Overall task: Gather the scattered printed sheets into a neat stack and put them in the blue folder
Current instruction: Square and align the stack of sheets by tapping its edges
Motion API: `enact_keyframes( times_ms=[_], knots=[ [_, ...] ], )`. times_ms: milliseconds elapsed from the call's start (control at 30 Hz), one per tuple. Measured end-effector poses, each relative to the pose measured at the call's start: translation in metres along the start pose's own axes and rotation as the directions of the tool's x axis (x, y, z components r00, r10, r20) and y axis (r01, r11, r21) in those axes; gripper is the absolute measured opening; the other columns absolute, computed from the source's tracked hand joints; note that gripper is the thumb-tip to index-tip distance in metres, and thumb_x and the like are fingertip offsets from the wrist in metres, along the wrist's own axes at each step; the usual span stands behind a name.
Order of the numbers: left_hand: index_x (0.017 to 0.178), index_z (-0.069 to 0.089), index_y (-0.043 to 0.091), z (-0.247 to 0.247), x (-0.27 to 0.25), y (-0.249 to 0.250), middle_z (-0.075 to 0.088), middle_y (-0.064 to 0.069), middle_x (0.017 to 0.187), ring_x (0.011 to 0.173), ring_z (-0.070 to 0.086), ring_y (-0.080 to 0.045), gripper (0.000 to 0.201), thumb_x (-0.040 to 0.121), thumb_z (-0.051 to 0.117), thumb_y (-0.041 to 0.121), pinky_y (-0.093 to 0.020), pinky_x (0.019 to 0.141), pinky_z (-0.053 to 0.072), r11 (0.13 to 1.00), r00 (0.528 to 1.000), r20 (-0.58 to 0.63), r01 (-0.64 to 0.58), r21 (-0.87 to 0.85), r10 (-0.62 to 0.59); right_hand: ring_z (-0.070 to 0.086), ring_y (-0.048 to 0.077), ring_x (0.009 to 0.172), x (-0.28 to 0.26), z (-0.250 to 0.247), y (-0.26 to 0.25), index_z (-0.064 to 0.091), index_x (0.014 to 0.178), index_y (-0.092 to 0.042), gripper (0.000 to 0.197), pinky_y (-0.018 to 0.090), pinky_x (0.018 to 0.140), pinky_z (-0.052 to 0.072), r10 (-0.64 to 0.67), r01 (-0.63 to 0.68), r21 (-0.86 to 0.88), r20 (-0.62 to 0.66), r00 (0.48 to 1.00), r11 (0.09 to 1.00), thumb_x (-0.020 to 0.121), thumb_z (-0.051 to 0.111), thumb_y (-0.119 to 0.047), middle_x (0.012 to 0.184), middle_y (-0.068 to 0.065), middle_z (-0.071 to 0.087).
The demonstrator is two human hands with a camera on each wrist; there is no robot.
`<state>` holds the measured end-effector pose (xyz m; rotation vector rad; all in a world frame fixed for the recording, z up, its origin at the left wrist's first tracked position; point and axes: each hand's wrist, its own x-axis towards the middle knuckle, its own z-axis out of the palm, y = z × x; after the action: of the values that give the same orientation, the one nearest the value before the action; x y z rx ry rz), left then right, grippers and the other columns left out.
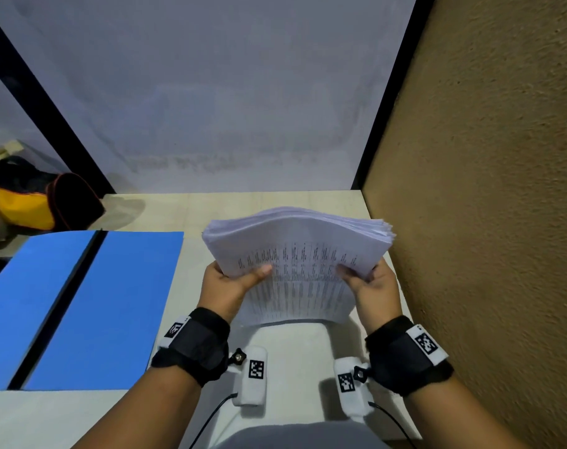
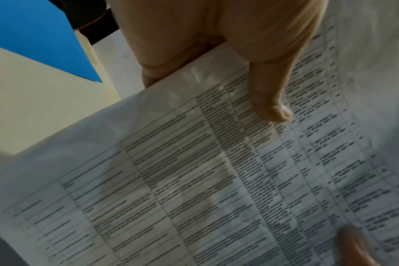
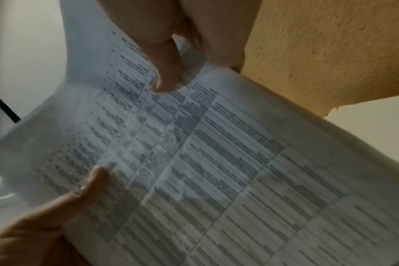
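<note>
The printed sheets (image 1: 296, 254) look gathered: the left hand (image 1: 225, 286) and right hand (image 1: 374, 286) pinch the stack's sides, holding it upright, with its top edges still uneven. The blue folder (image 1: 91, 306) lies open to the left of the stack, so squaring and filing appear to remain.

Both hands hold a stack of printed sheets (image 1: 295, 264) upright on the pale table (image 1: 292, 348), the left hand (image 1: 230, 286) and right hand (image 1: 372, 286) gripping its sides. An open blue folder (image 1: 81, 306) lies flat to the left.
</note>
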<state>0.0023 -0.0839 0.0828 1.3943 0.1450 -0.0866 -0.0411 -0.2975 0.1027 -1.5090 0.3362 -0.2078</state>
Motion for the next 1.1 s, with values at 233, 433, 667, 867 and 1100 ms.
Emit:
enact_keyframes(
  times_ms=[233, 433, 667, 867, 1100],
  knots=[
    [0.113, 0.06, 0.015, -0.002, 0.001, -0.02, 0.07, -0.003, 0.11, 0.102, 0.067, -0.017, 0.058, 0.061, 0.085, 0.02, -0.022, 0.077, 0.056, 1.0, 1.0, 0.025, 0.009, -0.008, -0.008, 0.068, 0.01, 0.093, 0.003, -0.004, 0.011, 0.057, 0.113, -0.009, 0.047, 0.031, 0.084, 0.056, 0.064, -0.065, 0.029, 0.03, 0.997, 0.997, 0.071, 0.076, 0.001, 0.105, 0.003, 0.07],
    [0.128, 0.051, 0.013, 0.008, -0.003, -0.001, 0.066, 0.001, 0.115, 0.104, 0.064, -0.008, 0.038, 0.094, 0.048, 0.03, -0.022, 0.082, 0.052, 0.993, 0.996, 0.016, -0.083, -0.082, 0.084, 0.068, 0.012, 0.089, 0.006, 0.001, 0.006, 0.067, 0.091, -0.018, 0.032, 0.026, 0.08, 0.055, 0.007, -0.004, 0.082, -0.033, 0.999, 0.997, 0.073, 0.072, 0.007, 0.085, -0.007, 0.075],
    [0.126, 0.053, 0.014, -0.009, 0.0, -0.01, 0.066, 0.0, 0.116, 0.105, 0.064, -0.011, 0.068, 0.066, 0.077, 0.038, -0.014, 0.075, 0.052, 0.997, 0.995, 0.059, -0.075, 0.011, 0.074, 0.063, 0.013, 0.095, 0.005, -0.002, 0.013, 0.06, 0.104, -0.019, 0.05, 0.026, 0.076, 0.055, 0.018, -0.019, 0.04, 0.021, 1.0, 0.999, 0.065, 0.078, 0.006, 0.101, 0.001, 0.067],
    [0.128, 0.052, 0.013, 0.002, -0.001, -0.011, 0.064, -0.006, 0.122, 0.112, 0.062, -0.018, 0.062, 0.078, 0.065, 0.047, -0.031, 0.089, 0.052, 0.998, 0.997, 0.048, -0.05, -0.046, 0.052, 0.065, 0.02, 0.095, 0.009, 0.007, 0.012, 0.063, 0.094, -0.017, 0.027, 0.041, 0.09, 0.051, 0.099, -0.097, 0.101, -0.017, 0.995, 0.99, 0.079, 0.068, 0.005, 0.098, 0.004, 0.07],
    [0.118, 0.057, 0.013, -0.01, -0.001, -0.018, 0.067, -0.001, 0.111, 0.091, 0.067, 0.0, 0.049, 0.073, 0.069, 0.029, -0.012, 0.069, 0.052, 0.999, 0.996, 0.079, -0.029, -0.03, 0.031, 0.062, 0.015, 0.099, 0.007, -0.001, 0.017, 0.058, 0.104, -0.014, 0.046, 0.034, 0.083, 0.053, 0.114, -0.114, 0.029, 0.005, 0.993, 0.993, 0.068, 0.077, 0.005, 0.101, 0.002, 0.067]
  ],
)
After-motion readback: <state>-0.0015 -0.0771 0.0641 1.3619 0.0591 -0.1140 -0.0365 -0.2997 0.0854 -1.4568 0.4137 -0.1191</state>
